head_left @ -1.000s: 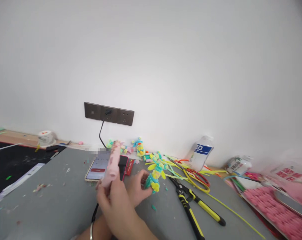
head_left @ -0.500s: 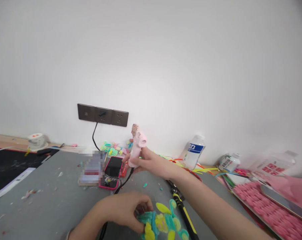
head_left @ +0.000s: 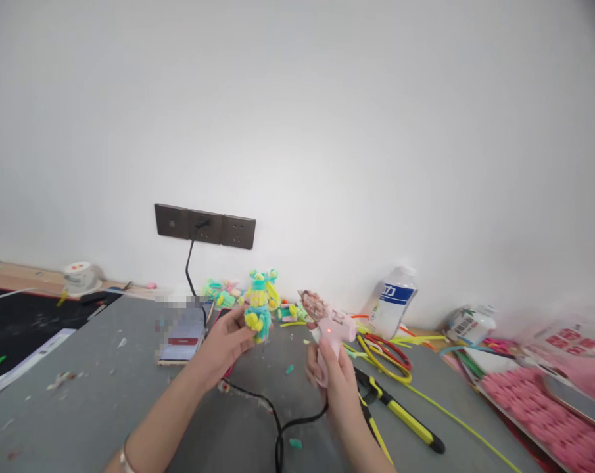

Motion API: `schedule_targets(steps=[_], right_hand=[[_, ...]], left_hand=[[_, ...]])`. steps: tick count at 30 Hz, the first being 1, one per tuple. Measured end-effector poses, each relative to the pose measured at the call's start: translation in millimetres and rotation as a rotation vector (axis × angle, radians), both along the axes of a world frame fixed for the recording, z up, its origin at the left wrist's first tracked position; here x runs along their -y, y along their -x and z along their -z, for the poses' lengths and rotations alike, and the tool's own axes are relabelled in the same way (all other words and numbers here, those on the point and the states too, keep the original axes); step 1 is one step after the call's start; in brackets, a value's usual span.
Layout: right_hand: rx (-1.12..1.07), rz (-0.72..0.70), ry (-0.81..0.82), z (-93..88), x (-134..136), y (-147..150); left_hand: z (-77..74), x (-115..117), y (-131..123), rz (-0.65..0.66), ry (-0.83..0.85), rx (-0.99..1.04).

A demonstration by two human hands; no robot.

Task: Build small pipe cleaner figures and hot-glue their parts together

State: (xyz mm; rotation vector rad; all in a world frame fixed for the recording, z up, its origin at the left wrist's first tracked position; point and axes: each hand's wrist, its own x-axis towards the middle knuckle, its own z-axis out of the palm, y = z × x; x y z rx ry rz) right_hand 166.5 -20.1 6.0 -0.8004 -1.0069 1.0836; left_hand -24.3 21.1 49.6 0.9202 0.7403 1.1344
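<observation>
My left hand is closed on a fuzzy teal and yellow pipe-cleaner figure, held up above the grey table. To its right, my right hand wraps round the handle of a pale pink glue gun. The glue gun's nozzle end, crusted with brownish residue, points up and left toward the figure, apart from it. A small red light glows on its side. Its black cord loops down over the table between my forearms.
Yellow-and-black pliers lie right of my right hand, near loose coloured pipe cleaners. A labelled bottle leans by the wall. A phone sits at left, below a socket panel. Pink knitted material lies at far right.
The glue gun has moved right and down, its nozzle now tilted left. My left hand has raised the pipe-cleaner figure from the table's front to in front of the wall, turning it upright.
</observation>
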Motion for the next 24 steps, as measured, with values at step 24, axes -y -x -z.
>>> schedule_targets(steps=[24], right_hand=[[-0.050, -0.255, 0.044, 12.2, 28, -9]], left_hand=[[14.8, 8, -22, -0.090, -0.192, -0.182]])
